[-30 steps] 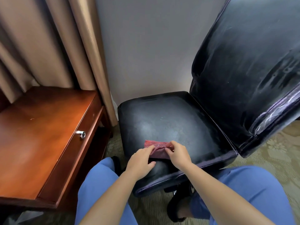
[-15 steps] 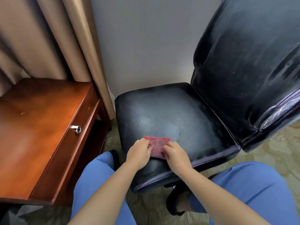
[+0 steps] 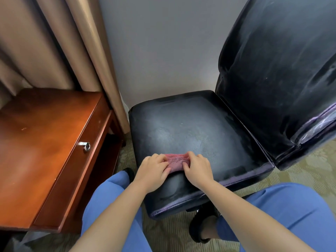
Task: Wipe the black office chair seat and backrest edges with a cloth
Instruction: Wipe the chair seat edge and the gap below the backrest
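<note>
Leftmost: tan curtain (image 3: 60, 42) over a reddish wood surface (image 3: 36, 146) with one chrome drawer knob (image 3: 85, 146). Grey wall (image 3: 163, 44) behind. Left hand (image 3: 152, 172) and right hand (image 3: 197, 170) both pinch a pink cloth (image 3: 176, 160) bunched on the dusty black seat (image 3: 190, 130), near its front edge. Backrest (image 3: 278, 73) at right; patterned green carpet (image 3: 309, 166) below.

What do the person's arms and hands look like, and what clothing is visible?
Both forearms are bare; no sleeve reaches them in the view. The left hand and right hand wear no gloves, and no rings, watch or bracelets show. Blue trousers cover the legs below the arms.
</note>
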Tool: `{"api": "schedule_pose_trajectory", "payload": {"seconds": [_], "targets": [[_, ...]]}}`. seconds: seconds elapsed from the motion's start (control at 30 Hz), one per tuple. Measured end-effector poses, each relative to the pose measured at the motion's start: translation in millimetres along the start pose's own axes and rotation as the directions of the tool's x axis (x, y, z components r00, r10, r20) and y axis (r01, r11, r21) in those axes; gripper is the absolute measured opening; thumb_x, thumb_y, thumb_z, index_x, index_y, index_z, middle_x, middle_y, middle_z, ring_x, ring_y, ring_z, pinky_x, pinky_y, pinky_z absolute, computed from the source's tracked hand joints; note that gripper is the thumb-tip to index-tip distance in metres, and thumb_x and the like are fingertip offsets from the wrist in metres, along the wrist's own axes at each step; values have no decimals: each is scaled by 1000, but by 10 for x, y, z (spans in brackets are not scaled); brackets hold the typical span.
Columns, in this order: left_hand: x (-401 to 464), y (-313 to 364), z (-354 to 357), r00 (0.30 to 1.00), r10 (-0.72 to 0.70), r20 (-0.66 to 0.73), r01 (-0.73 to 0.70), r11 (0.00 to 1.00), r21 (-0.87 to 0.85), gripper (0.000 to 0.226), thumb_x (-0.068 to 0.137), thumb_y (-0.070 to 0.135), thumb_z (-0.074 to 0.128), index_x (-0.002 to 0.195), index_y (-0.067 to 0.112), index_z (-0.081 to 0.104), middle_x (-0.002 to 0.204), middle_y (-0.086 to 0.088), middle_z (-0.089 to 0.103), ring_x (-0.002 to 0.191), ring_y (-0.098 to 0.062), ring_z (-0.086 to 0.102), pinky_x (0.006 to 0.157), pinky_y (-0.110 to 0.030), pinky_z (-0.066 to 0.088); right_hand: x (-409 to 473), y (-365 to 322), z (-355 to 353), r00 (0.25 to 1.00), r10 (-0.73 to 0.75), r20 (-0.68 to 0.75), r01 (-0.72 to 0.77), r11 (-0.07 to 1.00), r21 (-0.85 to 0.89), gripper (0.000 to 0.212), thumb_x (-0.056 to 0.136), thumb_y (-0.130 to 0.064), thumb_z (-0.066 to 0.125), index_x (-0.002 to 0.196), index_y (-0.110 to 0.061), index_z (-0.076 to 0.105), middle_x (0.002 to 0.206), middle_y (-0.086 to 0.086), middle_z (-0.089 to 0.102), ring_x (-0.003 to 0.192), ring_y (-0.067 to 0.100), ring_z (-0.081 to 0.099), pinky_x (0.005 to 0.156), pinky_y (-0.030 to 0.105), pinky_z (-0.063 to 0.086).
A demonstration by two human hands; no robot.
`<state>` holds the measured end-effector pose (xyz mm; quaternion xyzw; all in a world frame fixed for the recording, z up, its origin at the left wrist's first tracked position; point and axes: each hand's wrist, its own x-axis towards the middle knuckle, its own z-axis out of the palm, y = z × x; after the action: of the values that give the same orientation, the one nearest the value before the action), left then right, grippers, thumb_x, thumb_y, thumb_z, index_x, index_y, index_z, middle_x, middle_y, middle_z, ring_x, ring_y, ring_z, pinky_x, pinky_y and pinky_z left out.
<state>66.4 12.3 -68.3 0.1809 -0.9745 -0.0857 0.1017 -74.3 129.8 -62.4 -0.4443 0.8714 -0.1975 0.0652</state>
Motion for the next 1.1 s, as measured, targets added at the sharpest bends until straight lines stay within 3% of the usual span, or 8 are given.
{"api": "schedule_pose_trajectory", "payload": {"seconds": [0.13, 0.3, 0.4, 0.47, 0.57, 0.77, 0.9, 1.1], "targets": [[70, -21, -5, 999, 15, 38, -15, 1000, 10, 48, 88, 46, 33, 89, 20, 73, 92, 6, 64, 80, -19, 57, 71, -34, 46, 68, 12, 71, 997, 33, -72, -33, 999, -5, 11, 87, -22, 61, 92, -13, 62, 92, 3, 63, 89, 26, 55, 77, 36, 40], [200, 64, -44, 950, -311, 15, 305, 921, -241, 27, 98, 29, 45, 117, 18, 60, 100, -2, 65, 95, -25, 55, 87, -36, 39, 55, 59, 173, 975, -100, -199, 109, 993, 34, 19, 66, 0, 78, 75, -10, 64, 73, 3, 58, 62, 27, 54, 54, 32, 43], [254, 48, 7, 940, -338, -45, 322, 922, -215, 13, 91, 23, 59, 95, 13, 66, 90, -2, 64, 88, -26, 56, 80, -38, 42, 47, 154, 188, 961, -190, -200, 208, 975, 74, 3, 80, -11, 64, 79, -8, 65, 81, 3, 62, 67, 26, 56, 56, 35, 49], [259, -6, 76, 937, -328, -123, 301, 933, -198, 12, 85, 22, 64, 79, 12, 69, 83, -1, 63, 76, -25, 56, 69, -39, 46, 5, 247, 175, 948, -288, -138, 295, 955, 31, 24, 86, -27, 51, 88, -9, 67, 94, 3, 64, 79, 24, 58, 63, 33, 50], [224, -112, 173, 957, -121, -265, 117, 993, -32, 23, 86, 25, 54, 73, 14, 70, 77, 1, 60, 66, -22, 54, 71, -33, 43, 30, 313, 134, 914, -392, -109, 382, 919, -96, 29, 86, -30, 48, 92, -10, 68, 104, 5, 62, 88, 24, 58, 64, 31, 49], [110, -200, 170, 994, -4, -108, 20, 988, 152, 30, 79, 41, 61, 94, 17, 72, 91, 3, 67, 80, -19, 61, 92, -57, 46, 257, 165, 159, 977, -171, -129, 168, 985, -36, 36, 88, -34, 42, 82, -12, 69, 77, 3, 63, 73, 30, 60, 59, 35, 47], [203, -180, 134, 994, -103, -20, 105, 981, 162, 38, 59, 34, 86, 88, 16, 71, 90, 1, 62, 78, -22, 59, 86, -50, 52, 393, 88, 100, 999, 5, -42, -5, 1000, 0, 27, 95, -32, 49, 105, -9, 59, 95, 7, 64, 92, 29, 56, 75, 38, 43], [260, -167, 136, 986, -158, -44, 160, 985, 59, 34, 66, 17, 82, 96, 11, 68, 76, -2, 64, 72, -26, 63, 92, -48, 48, 307, 307, 152, 931, -365, -25, 361, 926, -109, 27, 79, -34, 65, 79, -7, 61, 80, 5, 58, 71, 27, 55, 55, 35, 47]]}}
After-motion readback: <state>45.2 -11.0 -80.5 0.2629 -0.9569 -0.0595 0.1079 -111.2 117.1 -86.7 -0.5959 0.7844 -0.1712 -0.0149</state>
